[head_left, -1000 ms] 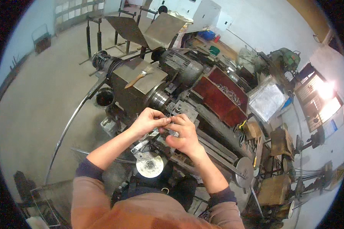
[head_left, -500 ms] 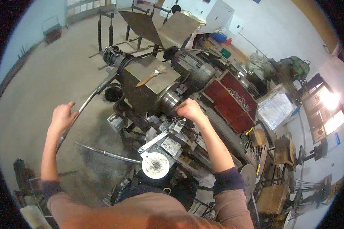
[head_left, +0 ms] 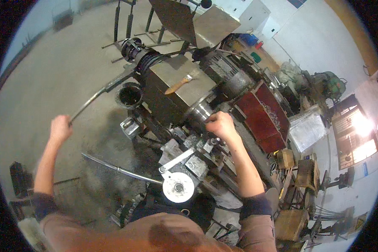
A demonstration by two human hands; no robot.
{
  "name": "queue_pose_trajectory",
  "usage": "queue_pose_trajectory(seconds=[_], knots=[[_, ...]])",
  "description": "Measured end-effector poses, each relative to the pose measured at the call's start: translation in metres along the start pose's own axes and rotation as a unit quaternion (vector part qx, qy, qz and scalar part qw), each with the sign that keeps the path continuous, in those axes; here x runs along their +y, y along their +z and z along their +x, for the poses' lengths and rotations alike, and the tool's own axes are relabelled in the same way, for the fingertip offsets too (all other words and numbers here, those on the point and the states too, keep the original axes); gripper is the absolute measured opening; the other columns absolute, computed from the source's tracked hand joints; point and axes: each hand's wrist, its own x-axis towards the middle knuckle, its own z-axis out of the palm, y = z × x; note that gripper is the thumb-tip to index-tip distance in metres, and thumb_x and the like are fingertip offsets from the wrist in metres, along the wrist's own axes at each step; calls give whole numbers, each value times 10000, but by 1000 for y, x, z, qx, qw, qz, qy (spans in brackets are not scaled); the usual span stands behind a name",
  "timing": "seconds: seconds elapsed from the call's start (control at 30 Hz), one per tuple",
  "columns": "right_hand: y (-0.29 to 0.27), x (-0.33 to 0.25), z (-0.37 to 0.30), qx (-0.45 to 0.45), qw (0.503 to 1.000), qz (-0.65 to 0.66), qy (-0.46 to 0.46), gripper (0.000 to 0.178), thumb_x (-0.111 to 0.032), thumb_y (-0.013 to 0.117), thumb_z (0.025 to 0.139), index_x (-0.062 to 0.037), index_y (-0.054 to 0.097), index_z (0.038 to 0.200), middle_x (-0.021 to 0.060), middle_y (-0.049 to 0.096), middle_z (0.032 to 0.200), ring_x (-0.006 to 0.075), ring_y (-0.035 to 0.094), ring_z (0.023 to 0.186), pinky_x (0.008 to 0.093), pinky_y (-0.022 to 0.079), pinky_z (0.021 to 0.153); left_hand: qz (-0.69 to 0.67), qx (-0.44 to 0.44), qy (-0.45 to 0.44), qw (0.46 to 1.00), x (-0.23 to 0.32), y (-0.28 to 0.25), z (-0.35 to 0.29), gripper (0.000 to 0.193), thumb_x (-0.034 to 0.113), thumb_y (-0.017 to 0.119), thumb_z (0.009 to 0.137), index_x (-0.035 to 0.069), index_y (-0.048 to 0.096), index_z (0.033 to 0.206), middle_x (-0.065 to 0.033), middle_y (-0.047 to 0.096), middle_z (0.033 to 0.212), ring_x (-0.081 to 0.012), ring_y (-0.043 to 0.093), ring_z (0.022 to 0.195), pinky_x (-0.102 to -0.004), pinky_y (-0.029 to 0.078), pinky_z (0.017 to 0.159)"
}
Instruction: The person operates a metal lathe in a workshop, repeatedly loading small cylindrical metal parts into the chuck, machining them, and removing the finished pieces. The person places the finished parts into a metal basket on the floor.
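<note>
My left hand (head_left: 61, 128) is closed round the lower end of a long metal lever (head_left: 91, 100), which slopes up to the spindle end of a small lathe. At the lathe's round shiny chuck (head_left: 200, 111), my right hand (head_left: 221, 125) has its fingers curled together; whatever they pinch is hidden. Below that hand lie the tool post and slide (head_left: 196, 166), dusted with metal chips. A white round disc (head_left: 178, 187) sits nearest my body, with a metal bar (head_left: 115, 168) reaching left from near it. A wooden-handled brush (head_left: 177, 85) rests on the headstock's box cover (head_left: 197, 86).
Right of the chuck stands a red tray (head_left: 256, 130) with small metal pieces in its far part. Behind the headstock is a motor (head_left: 222, 69), with bent sheet-metal panels (head_left: 216, 27) beyond. A round open pipe (head_left: 129, 95) juts out beside the lever. More machinery lines the right.
My left hand, open beside the lever before, has closed on its end, and the lever sits higher. My right hand stays at the chuck. The whole view has shifted a little.
</note>
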Motion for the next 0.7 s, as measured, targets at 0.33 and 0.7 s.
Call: queue_pose_trajectory(seconds=[0.33,0.7], knots=[[7,-3,7,26,999,10,45,274,-220,589,557,-39,678,743,196,596,650,311,605,611,362,471,603,124,25,-7,992,-91,30,133,110,57,560,706,49,635,786,-160,621,738,-319,618,741,-402,495,654],[-39,41,-74,192,977,89,-27,357,-139,624,564,-62,670,910,165,604,1074,318,575,988,369,441,889,-316,-213,47,923,141,118,99,278,198,618,703,4,601,901,-193,617,840,-307,611,758,-401,481,697]])
